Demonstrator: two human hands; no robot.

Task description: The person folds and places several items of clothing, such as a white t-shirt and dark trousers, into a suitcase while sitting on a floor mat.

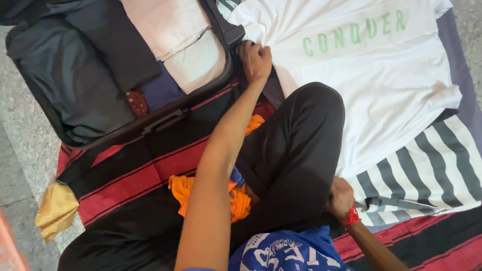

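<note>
A white T-shirt (381, 75) with green lettering lies spread flat over a black-and-white striped garment (432, 170). My left hand (255, 60) reaches far forward and pinches the shirt's left edge, right beside the open suitcase (75, 85). My right hand (340, 196), with a red band at the wrist, grips the shirt's near edge by my bent knee in black trousers (296, 145).
The dark suitcase at upper left holds folded pink, white, navy and black clothes. A red-and-black striped blanket (125, 180) covers the stone floor. An orange cloth (236, 200) lies by my leg and a yellow cloth (56, 211) at the blanket's left edge.
</note>
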